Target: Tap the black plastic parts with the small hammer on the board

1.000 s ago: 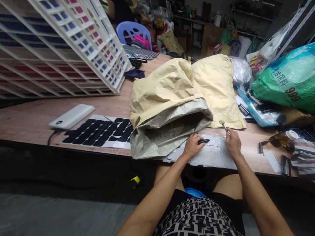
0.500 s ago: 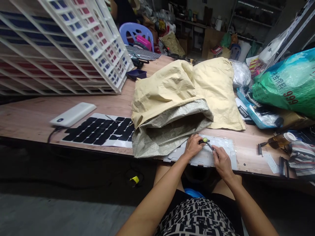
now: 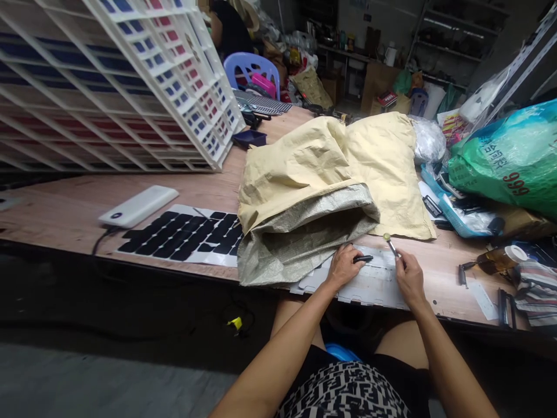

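My left hand [image 3: 342,266] is closed on a short black bar-shaped part [image 3: 362,258], holding it low over a grey-white board [image 3: 369,295] at the table's front edge. To its right, my right hand [image 3: 409,278] is wrapped round the metal handle of a small hammer [image 3: 391,245] with a round yellowish head. The hammer head is raised and apart from the black part. Just beyond my left hand lies a large beige woven sack [image 3: 296,168], its grey inner mouth gaping towards me.
Left of the sack are a black-and-white patterned sheet [image 3: 183,235] and a white power bank [image 3: 138,206] with a cable. A white plastic crate [image 3: 217,148] stands behind them. At right are a brown bottle [image 3: 496,259], a black frame-like part [image 3: 505,307], a striped cloth [image 3: 537,296] and a green bag [image 3: 500,157].
The hammer head has moved up and to the right, away from the black part, as my right hand shifted right. My left hand still holds the part. The camera view has shifted slightly.
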Motion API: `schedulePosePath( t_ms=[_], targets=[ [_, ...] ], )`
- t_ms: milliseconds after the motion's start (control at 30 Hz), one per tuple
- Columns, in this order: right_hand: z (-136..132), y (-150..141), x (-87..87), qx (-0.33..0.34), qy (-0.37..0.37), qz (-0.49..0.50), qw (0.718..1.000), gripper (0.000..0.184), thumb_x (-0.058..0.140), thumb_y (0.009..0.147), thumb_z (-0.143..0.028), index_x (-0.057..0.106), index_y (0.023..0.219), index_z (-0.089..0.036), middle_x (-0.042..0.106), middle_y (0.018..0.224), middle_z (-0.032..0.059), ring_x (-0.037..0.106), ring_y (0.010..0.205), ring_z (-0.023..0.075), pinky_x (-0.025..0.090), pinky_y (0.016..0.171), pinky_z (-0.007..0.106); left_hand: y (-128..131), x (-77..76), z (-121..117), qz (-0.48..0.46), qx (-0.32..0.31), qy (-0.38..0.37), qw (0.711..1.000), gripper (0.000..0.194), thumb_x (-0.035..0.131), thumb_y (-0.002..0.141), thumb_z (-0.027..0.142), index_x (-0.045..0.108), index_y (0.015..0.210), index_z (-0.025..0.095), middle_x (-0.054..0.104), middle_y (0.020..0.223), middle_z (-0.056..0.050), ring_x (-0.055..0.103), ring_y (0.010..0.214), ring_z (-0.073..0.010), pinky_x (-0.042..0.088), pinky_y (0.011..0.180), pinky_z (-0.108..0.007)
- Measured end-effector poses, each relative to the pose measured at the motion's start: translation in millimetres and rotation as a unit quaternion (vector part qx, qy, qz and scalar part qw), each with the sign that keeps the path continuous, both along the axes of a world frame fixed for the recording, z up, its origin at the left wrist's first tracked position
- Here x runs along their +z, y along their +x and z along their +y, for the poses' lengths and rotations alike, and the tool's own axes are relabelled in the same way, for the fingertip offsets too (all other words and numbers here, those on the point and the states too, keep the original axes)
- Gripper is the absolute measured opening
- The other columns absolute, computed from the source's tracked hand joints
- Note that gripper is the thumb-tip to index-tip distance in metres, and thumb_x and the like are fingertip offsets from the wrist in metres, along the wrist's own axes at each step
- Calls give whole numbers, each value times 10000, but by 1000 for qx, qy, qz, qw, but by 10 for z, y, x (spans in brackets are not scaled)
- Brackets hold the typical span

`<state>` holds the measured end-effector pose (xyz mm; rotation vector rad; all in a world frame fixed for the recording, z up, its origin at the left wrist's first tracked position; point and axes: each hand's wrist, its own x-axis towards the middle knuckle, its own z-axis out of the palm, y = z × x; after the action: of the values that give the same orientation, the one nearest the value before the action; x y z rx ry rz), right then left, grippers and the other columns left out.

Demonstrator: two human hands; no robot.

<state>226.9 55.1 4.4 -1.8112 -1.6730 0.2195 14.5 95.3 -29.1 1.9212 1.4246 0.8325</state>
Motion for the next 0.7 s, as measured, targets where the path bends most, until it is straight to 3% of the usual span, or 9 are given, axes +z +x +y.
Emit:
schedulePosePath(
  t_ms=[100, 200, 267, 467, 600, 700],
  targets=[
    [398, 176, 8, -99, -17, -81, 992, 405, 437, 922, -248, 671, 1245, -177, 658, 1060, 112, 578, 985, 229, 449, 888, 344, -5, 5, -10, 1, 0, 1, 1000, 130, 700, 819, 245, 726, 946, 245, 649, 946, -21, 564, 985, -223, 443, 939, -363],
    [649, 236, -34, -169, -95, -148, 970, 434, 421, 918, -185, 652, 1285, -193, 619, 1070, 130, 544, 989, 246, 409, 842, 344, -2, -14, -15, -1, -4, 7, 1000, 127, 697, 821, 247, 722, 945, 242, 653, 943, -20, 569, 976, -218, 442, 936, -361],
    [696, 213, -97, -184, -123, -198, 955, 444, 395, 935, -172, 624, 1313, -207, 594, 1088, 139, 529, 993, 262, 386, 820, 358, 0, -32, -3, -4, -4, 10, 1000, 131, 697, 824, 252, 721, 952, 236, 659, 949, -21, 569, 978, -218, 445, 924, -357],
    [600, 100, -223, -173, -85, -300, 934, 434, 386, 964, -212, 531, 1372, -170, 541, 1107, 158, 479, 1021, 281, 351, 823, 383, -67, 31, -28, -48, -23, 25, 998, 153, 626, 890, 329, 706, 954, 215, 689, 930, -37, 589, 944, -217, 454, 910, -361],
    [600, 100, -248, -171, -93, -304, 932, 443, 406, 957, -226, 504, 1387, -179, 526, 1130, 158, 458, 1029, 282, 343, 824, 384, -180, 102, -488, -134, -42, 21, 990, 273, 478, 960, 397, 681, 1012, 221, 676, 908, -61, 619, 860, -203, 485, 802, -337],
    [609, 107, -274, -174, -94, -307, 931, 452, 415, 949, -223, 493, 1393, -186, 522, 1137, 153, 451, 1025, 283, 341, 818, 384, -277, 6, -1055, -113, -155, -12, 981, 303, 477, 953, 439, 694, 1027, 241, 701, 865, -72, 636, 816, -210, 491, 788, -350]
  ],
)
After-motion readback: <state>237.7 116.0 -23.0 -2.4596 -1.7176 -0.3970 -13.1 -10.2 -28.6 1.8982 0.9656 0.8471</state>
